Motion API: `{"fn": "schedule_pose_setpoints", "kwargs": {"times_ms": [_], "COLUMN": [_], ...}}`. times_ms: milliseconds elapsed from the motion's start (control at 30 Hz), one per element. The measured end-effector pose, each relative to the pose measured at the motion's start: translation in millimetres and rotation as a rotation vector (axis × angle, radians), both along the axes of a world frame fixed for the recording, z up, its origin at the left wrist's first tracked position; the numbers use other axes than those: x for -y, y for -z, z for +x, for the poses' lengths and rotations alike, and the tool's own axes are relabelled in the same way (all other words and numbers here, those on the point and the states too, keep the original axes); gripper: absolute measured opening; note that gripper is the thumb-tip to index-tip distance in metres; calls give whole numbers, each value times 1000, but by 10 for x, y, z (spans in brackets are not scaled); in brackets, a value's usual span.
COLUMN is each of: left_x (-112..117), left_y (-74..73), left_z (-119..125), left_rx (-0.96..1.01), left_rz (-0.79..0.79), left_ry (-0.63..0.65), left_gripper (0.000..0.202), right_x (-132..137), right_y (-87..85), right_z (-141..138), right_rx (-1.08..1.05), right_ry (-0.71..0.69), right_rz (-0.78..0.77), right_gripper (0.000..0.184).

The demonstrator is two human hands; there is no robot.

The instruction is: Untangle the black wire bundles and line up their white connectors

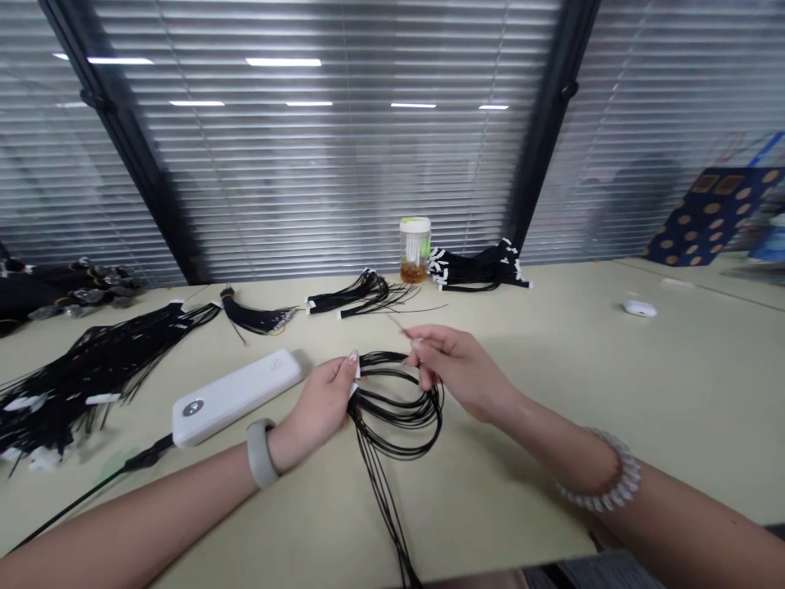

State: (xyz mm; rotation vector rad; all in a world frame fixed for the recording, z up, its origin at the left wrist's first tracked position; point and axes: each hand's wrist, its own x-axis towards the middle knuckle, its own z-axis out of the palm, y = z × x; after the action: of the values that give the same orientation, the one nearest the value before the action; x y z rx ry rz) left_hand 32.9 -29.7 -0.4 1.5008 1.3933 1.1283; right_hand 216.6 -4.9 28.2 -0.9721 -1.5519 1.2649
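A looped bundle of thin black cords (pixel 398 409) lies on the pale table (pixel 613 384) in front of me, its tail running toward the near edge. My left hand (pixel 322 401) is closed on the bundle at its left side, thumb on top. My right hand (pixel 457 368) pinches the upper right of the loop, fingers pressed together around a thin strand or tie near a small white tag. A grey band sits on my left wrist, a clear coiled band on my right wrist.
A white power bank (pixel 236 395) with a black cable lies left of my hands. Big heaps of black cords (pixel 86 368) cover the far left; smaller bundles (pixel 361 294) and a stack (pixel 482 268) lie at the back beside a clear jar (pixel 414 249). A small white object (pixel 639 308) sits at right.
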Motion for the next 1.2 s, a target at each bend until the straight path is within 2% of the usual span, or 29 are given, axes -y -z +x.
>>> {"fn": "schedule_pose_setpoints", "kwargs": {"times_ms": [67,133,333,833,1067,1200], "left_x": [15,24,27,45,56,48], "left_y": [-18,-23,3,-29,-44,-32], "left_z": [7,9,1,5,2,-5], "left_rx": [-6,-14,2,29,-6,-15], "left_rz": [16,35,47,42,56,36], "left_ry": [32,76,131,167,161,177], "left_gripper": [43,42,40,39,39,41], "right_x": [1,-9,-4,54,68,49], "right_y": [34,61,93,119,118,134], "right_z": [-18,-22,-10,-29,-1,16], "right_rx": [116,207,399,520,620,760], "right_ry": [-44,-54,-76,-28,-34,-29], "right_rz": [-1,38,138,390,719,848], "right_gripper": [16,11,16,15,14,21]}}
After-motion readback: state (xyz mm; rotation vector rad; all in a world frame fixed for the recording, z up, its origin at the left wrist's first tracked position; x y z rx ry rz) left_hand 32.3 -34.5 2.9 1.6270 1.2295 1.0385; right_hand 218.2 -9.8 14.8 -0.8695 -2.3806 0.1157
